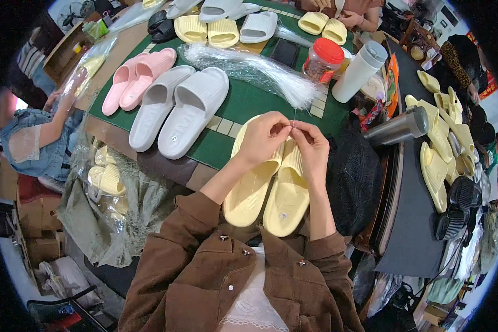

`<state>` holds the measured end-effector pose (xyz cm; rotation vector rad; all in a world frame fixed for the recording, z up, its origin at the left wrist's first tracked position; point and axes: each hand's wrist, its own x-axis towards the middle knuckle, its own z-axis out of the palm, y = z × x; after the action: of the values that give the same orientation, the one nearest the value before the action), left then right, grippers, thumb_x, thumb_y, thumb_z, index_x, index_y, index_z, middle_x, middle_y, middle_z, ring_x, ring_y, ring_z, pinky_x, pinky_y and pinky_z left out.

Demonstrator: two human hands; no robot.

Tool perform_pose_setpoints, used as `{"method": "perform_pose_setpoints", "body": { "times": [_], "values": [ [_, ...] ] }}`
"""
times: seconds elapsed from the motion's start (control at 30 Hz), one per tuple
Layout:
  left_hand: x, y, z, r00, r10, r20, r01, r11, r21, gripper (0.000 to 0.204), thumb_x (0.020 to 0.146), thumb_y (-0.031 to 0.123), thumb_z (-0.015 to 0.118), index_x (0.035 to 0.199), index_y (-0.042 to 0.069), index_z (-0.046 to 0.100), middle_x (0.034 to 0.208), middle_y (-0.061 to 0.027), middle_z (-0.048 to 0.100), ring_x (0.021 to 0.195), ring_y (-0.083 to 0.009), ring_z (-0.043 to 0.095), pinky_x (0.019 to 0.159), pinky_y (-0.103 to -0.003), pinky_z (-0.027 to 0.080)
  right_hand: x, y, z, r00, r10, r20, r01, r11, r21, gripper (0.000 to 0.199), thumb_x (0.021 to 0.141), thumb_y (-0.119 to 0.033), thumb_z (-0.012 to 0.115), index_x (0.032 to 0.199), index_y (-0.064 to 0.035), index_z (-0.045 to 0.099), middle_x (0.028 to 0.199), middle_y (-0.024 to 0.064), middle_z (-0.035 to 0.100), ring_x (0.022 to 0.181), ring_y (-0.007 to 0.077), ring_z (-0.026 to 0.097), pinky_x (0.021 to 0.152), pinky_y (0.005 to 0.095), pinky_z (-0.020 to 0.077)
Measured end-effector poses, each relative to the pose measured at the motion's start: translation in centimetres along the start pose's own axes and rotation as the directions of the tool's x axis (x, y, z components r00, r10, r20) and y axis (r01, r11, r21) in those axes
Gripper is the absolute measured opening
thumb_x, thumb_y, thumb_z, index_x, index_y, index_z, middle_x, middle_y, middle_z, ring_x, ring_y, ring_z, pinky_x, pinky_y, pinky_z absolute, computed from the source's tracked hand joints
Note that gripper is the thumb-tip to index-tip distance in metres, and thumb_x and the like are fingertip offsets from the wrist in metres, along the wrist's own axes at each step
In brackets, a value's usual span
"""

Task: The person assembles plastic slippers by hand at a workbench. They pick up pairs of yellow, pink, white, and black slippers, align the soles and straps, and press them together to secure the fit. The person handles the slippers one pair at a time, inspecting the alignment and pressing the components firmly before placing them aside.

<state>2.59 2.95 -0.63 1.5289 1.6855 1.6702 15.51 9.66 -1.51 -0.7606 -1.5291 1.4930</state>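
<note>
Near the table's front edge, a pair of pale yellow slides [286, 206] lies side by side under my hands, toes pointing away from me. Over their straps, my left hand [265, 137] is closed in a pinch. Its fingertips meet those of my right hand [311, 145], also pinched. Between them is a thin clear strand [295, 115], its tip sticking up; how it runs below is hidden by my fingers. Just beyond lies a bundle of fine white plastic strands [282, 77] in a clear bag.
Grey slides [191, 113] and pink slides [144, 77] stand to the left. A red-lidded jar [322, 58], a white bottle [359, 72] and a tilted steel tumbler [398, 126] are on the right. More yellow slides [434, 171] cover the side table. Other people work at left and far side.
</note>
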Motion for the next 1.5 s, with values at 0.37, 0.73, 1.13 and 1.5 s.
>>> {"method": "perform_pose_setpoints", "body": {
  "times": [0.37, 0.73, 1.13, 1.5],
  "values": [
    [-0.02, -0.16, 0.12, 0.999, -0.045, -0.002, 0.045, 0.999, -0.01, 0.009, 0.084, 0.008, 0.066, 0.088, 0.002, 0.062, 0.075, -0.0061, 0.058, 0.062, -0.0146, 0.053, 0.058, -0.028, 0.044, 0.02, -0.11, 0.06, 0.999, 0.047, -0.015, -0.047, 0.999, -0.006, 0.012, 0.088, 0.0, 0.064, 0.099, 0.0031, 0.066, 0.092, 0.005, 0.067, 0.084, 0.01, 0.062, 0.077, 0.0234, 0.05],
    [-0.09, -0.04, -0.1, 0.999, 0.035, -0.025, -0.035, 0.999, 0.01, 0.01, 0.085, 0.004, 0.067, 0.094, 0.001, 0.065, 0.084, -0.0056, 0.059, 0.066, -0.0117, 0.054, 0.059, -0.025, 0.044, 0.07, 0.09, 0.2, 1.0, 0.009, -0.013, -0.01, 0.999, -0.039, 0.011, 0.088, -0.002, 0.065, 0.098, 0.0025, 0.065, 0.092, 0.0048, 0.067, 0.082, 0.0092, 0.061, 0.076, 0.0233, 0.0499],
    [-0.14, 0.31, -0.04, 0.996, 0.028, -0.08, -0.028, 1.0, 0.004, 0.006, 0.086, 0.002, 0.065, 0.092, 0.0, 0.062, 0.083, -0.006, 0.058, 0.068, -0.0124, 0.055, 0.061, -0.026, 0.044, 0.06, -0.1, 0.27, 1.0, -0.027, 0.004, 0.027, 0.981, -0.19, 0.012, 0.088, -0.005, 0.065, 0.098, 0.0013, 0.067, 0.091, 0.006, 0.064, 0.08, 0.0115, 0.062, 0.073, 0.0246, 0.0495],
    [-0.09, 0.43, -0.1, 0.991, -0.03, -0.133, 0.024, 0.998, -0.052, 0.008, 0.09, 0.003, 0.06, 0.096, -0.001, 0.061, 0.085, -0.0072, 0.059, 0.072, -0.0139, 0.057, 0.066, -0.027, 0.046, -0.04, -0.09, -0.18, 0.999, 0.035, 0.033, -0.031, 0.993, -0.111, 0.012, 0.094, -0.008, 0.059, 0.1, 0.0013, 0.064, 0.097, 0.0066, 0.065, 0.084, 0.0116, 0.062, 0.074, 0.0246, 0.0493]
  ]
}}
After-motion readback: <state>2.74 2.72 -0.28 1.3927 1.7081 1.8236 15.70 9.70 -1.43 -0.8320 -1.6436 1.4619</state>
